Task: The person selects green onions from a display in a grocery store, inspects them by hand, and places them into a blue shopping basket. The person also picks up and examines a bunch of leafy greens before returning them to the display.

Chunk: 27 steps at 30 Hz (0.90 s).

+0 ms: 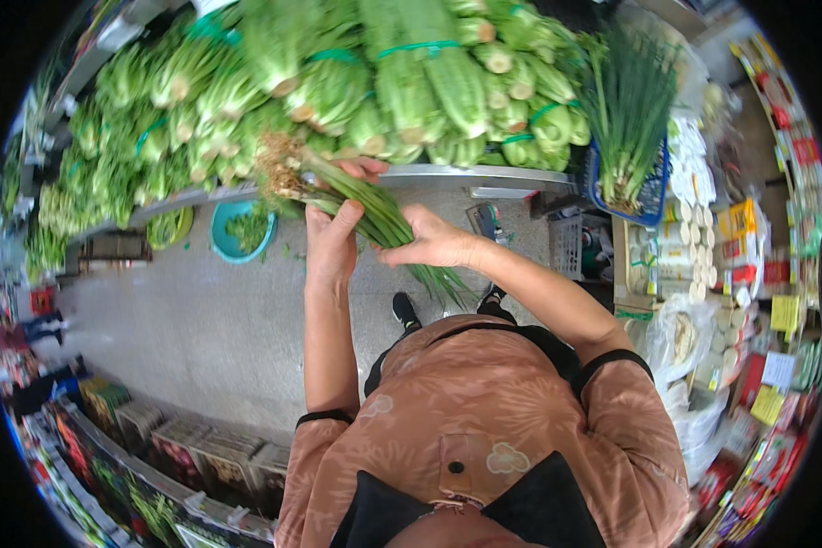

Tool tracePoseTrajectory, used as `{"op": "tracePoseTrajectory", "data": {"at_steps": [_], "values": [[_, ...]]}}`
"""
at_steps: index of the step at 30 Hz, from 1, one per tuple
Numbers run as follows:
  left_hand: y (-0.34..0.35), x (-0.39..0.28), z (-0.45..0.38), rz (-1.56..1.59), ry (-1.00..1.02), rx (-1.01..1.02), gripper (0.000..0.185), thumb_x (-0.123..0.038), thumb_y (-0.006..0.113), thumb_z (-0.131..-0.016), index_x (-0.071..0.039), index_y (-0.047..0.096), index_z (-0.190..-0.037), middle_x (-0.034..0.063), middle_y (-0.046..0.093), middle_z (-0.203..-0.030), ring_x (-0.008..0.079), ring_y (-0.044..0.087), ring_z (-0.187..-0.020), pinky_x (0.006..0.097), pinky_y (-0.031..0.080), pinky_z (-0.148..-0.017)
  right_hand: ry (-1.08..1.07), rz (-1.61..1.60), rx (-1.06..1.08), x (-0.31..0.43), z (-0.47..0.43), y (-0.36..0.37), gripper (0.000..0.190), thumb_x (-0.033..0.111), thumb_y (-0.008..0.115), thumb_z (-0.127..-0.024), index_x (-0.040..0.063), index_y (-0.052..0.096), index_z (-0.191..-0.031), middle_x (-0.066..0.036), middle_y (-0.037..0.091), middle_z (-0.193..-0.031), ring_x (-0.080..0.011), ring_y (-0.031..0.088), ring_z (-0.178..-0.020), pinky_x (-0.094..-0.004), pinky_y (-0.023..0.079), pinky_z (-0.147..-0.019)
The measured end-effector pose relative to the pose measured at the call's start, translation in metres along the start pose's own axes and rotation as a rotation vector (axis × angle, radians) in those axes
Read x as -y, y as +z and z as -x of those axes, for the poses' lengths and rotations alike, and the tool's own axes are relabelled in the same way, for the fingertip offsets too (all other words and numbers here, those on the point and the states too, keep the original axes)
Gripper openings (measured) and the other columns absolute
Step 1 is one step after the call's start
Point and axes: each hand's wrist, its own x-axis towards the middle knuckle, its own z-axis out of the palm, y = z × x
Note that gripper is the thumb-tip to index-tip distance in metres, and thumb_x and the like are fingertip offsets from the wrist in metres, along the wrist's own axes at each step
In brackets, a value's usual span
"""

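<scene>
A bunch of green onions [359,198] lies across both my hands in front of the display's metal edge. Its brown, tangled roots [279,168] point up and left, and the green tips hang down to the right. My left hand [334,236] grips the bunch near the root end, with the thumb over the stalks. Further down the green leaves, my right hand [435,236] is closed around them. Just beyond the bunch, heads of leafy lettuce [404,103] lie stacked, some tied with green bands.
A blue basket [627,205] of upright green onions stands at the right end of the display. On the floor sit a turquoise basin [243,257] with loose leaves and a yellow-green basin [178,236]. Crates [205,452] line the lower left. Packaged goods [685,250] fill the right.
</scene>
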Motion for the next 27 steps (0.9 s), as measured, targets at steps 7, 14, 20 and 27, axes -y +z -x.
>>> {"op": "tracePoseTrajectory", "data": {"at_steps": [7,14,20,27], "values": [[0.131,0.086,-0.053,0.011,-0.185,0.114,0.03,-0.032,0.055,-0.099,-0.012,0.041,-0.08,-0.002,0.036,-0.064,0.0096,0.034,-0.058,0.0256,0.03,-0.054,-0.032,0.204,-0.032,0.012,0.082,-0.126,0.055,0.039,0.078,-0.074,-0.002,0.061,-0.106,-0.011,0.069,-0.089,-0.0181,0.065,-0.08,-0.0316,0.052,-0.071],[0.219,0.145,-0.082,-0.109,-0.121,-0.09,0.012,-0.014,0.061,-0.095,-0.006,0.052,-0.097,-0.0016,0.043,-0.071,0.0074,0.037,-0.058,0.0227,0.031,-0.051,0.189,0.315,-0.341,-0.013,0.231,-0.304,0.045,0.027,0.074,-0.084,0.003,0.062,-0.12,-0.012,0.069,-0.103,-0.0196,0.067,-0.092,-0.0313,0.054,-0.084],[0.253,0.167,-0.091,-0.312,-0.075,-0.118,0.013,-0.009,0.064,-0.092,-0.005,0.052,-0.093,-0.001,0.044,-0.068,0.0073,0.039,-0.056,0.0222,0.031,-0.05,0.377,0.611,-0.987,-0.095,0.299,-0.424,0.012,0.017,0.071,-0.08,0.006,0.072,-0.085,-0.012,0.069,-0.076,-0.0266,0.068,-0.074,-0.0358,0.054,-0.071],[0.271,0.18,-0.119,-0.376,-0.127,-0.025,0.018,-0.008,0.07,-0.086,-0.006,0.053,-0.092,0.0002,0.049,-0.071,0.0082,0.044,-0.056,0.0218,0.033,-0.05,0.475,0.751,-0.812,-0.091,0.261,-0.391,0.037,0.042,0.071,-0.082,0.005,0.069,-0.083,-0.016,0.069,-0.085,-0.0323,0.067,-0.082,-0.0434,0.052,-0.074]]}}
